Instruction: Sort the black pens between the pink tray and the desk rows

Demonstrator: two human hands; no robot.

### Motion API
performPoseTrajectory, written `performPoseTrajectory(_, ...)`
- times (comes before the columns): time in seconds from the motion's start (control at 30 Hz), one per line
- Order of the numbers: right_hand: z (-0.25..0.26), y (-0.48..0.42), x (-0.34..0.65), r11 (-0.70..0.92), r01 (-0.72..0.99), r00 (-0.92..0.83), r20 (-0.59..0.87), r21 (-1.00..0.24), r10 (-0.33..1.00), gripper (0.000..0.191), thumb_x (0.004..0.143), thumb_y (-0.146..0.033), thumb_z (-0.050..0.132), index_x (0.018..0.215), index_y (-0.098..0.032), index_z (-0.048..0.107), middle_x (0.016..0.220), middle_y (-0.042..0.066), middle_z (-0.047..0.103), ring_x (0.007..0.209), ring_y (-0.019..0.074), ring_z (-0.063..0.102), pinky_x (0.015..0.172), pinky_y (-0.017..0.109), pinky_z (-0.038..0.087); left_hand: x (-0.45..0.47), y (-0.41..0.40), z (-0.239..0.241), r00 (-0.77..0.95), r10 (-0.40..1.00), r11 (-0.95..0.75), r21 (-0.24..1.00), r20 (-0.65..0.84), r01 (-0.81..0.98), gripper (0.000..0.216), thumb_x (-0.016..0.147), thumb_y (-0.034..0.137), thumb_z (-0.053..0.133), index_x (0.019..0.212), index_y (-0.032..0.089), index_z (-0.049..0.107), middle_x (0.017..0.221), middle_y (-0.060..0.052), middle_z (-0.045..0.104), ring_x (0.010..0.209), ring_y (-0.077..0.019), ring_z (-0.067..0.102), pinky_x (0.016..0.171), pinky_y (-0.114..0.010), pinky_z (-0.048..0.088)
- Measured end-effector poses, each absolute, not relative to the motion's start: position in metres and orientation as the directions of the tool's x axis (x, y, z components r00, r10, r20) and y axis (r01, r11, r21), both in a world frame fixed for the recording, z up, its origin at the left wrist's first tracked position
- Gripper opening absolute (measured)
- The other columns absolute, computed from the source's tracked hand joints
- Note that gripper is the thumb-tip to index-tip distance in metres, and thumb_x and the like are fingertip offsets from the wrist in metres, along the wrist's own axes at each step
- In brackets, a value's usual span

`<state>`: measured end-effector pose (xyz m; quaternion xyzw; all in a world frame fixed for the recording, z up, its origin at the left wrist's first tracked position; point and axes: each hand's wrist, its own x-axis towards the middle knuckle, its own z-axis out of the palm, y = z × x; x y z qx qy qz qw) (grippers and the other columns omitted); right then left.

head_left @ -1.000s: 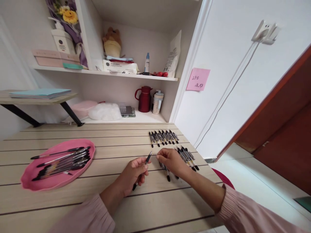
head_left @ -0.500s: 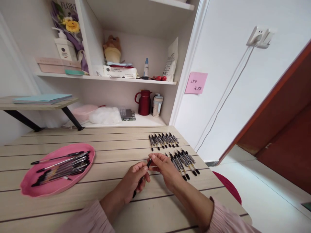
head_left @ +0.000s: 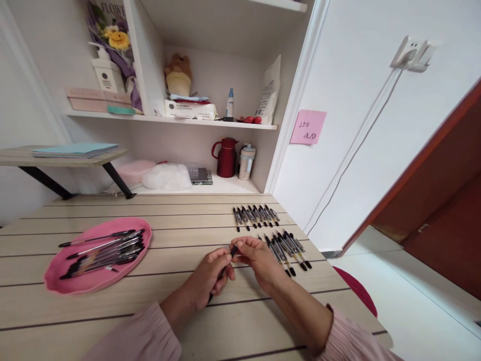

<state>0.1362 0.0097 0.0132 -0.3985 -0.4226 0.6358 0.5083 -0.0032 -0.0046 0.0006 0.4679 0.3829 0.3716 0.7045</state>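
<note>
Above the middle of the table my left hand (head_left: 211, 277) is closed around a black pen (head_left: 222, 271), which slants with its upper end to the right. The fingertips of my right hand (head_left: 256, 259) pinch that upper end. My fingers cover much of the pen. Just beyond and beside my right hand lie two groups of pens: a far row (head_left: 256, 216) and a nearer row (head_left: 287, 250) partly behind the hand. To the left, a pink scalloped tray (head_left: 56, 283) bears a pile of black-ended clear pens (head_left: 112, 253).
A small raised shelf (head_left: 71, 159) on black legs stands at the back left. Behind the table, a white cubby holds a red jug (head_left: 226, 158), a pale cup (head_left: 246, 163) and a plastic bag (head_left: 167, 177). The wall bears a pink note (head_left: 308, 127).
My view has shifted slightly, so the scene sits a little further right. Both hands keep hold of the pen, with the right fingers closed a bit more over its upper end.
</note>
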Motion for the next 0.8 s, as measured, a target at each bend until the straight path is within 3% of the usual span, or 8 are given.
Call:
performPoseTrajectory(0.07, 0.0134, 0.0096, 0.1356, -0.158, -0.327, -0.183, -0.102, -0.932, 0.978, 0.034, 0.061, -0.044, 0.069, 0.077, -0.016, 0.058, 0.07, 0.001, 0.062, 0.06, 0.0102, 0.054, 0.063, 0.026, 0.042, -0.0033, -0.0047, 0.0009, 0.431, 0.882, 0.283, 0.945, -0.189, -0.166, 0.021, 0.077, 0.039, 0.048, 0.08, 0.019, 0.044, 0.057, 0.006, 0.053, 0.028, 0.0001, 0.026, 0.029, -0.014, 0.013)
performPoseTrajectory(0.2, 0.0151, 0.0095, 0.1344, -0.157, -0.297, -0.178, -0.107, -0.942, 0.978, 0.034, 0.059, -0.043, 0.07, 0.065, -0.013, 0.056, 0.06, 0.0, 0.059, 0.052, 0.0077, 0.049, 0.059, 0.024, 0.042, -0.0033, -0.0047, 0.0016, 0.443, 0.875, 0.289, 0.944, -0.194, -0.158, 0.022, 0.077, 0.04, 0.048, 0.079, 0.019, 0.044, 0.057, 0.006, 0.053, 0.028, 0.0001, 0.026, 0.029, -0.014, 0.012)
performPoseTrajectory(0.33, 0.0177, 0.0102, 0.1339, -0.169, -0.352, -0.202, -0.102, -0.921, 0.974, 0.035, 0.058, -0.042, 0.071, 0.077, -0.015, 0.059, 0.071, 0.001, 0.062, 0.06, 0.0096, 0.053, 0.062, 0.025, 0.043, -0.0033, -0.0045, 0.0017, 0.436, 0.878, 0.295, 0.941, -0.197, -0.168, 0.023, 0.076, 0.042, 0.049, 0.078, 0.019, 0.044, 0.056, 0.006, 0.053, 0.028, 0.0002, 0.026, 0.029, -0.015, 0.012)
performPoseTrajectory(0.5, 0.0169, 0.0133, 0.1327, -0.162, -0.296, -0.179, -0.111, -0.941, 0.977, 0.033, 0.054, -0.04, 0.074, 0.063, -0.013, 0.057, 0.057, -0.001, 0.058, 0.049, 0.0069, 0.048, 0.055, 0.023, 0.04, -0.0034, -0.0041, 0.0021, 0.457, 0.868, 0.295, 0.942, -0.193, -0.162, 0.023, 0.076, 0.042, 0.049, 0.079, 0.019, 0.045, 0.056, 0.006, 0.053, 0.027, 0.0001, 0.026, 0.028, -0.015, 0.012)
performPoseTrajectory(0.67, 0.0177, 0.0146, 0.1318, -0.121, -0.38, -0.235, -0.031, -0.917, 0.972, 0.032, 0.055, -0.037, 0.073, 0.072, -0.013, 0.061, 0.07, 0.003, 0.063, 0.051, 0.0073, 0.051, 0.055, 0.023, 0.039, -0.0058, -0.0021, 0.0028, 0.465, 0.865, 0.301, 0.936, -0.188, -0.181, 0.022, 0.076, 0.041, 0.048, 0.08, 0.019, 0.045, 0.055, 0.006, 0.052, 0.027, 0.0, 0.026, 0.029, -0.014, 0.011)
performPoseTrajectory(0.8, 0.0191, 0.0138, 0.1311, -0.161, -0.366, -0.239, -0.075, -0.917, 0.968, 0.035, 0.055, -0.038, 0.073, 0.076, -0.015, 0.059, 0.07, 0.002, 0.063, 0.056, 0.0085, 0.053, 0.058, 0.024, 0.04, -0.0062, -0.0018, 0.0019, 0.447, 0.877, 0.28, 0.942, -0.173, -0.183, 0.022, 0.077, 0.041, 0.049, 0.078, 0.018, 0.045, 0.055, 0.006, 0.052, 0.027, 0.0, 0.026, 0.028, -0.014, 0.011)
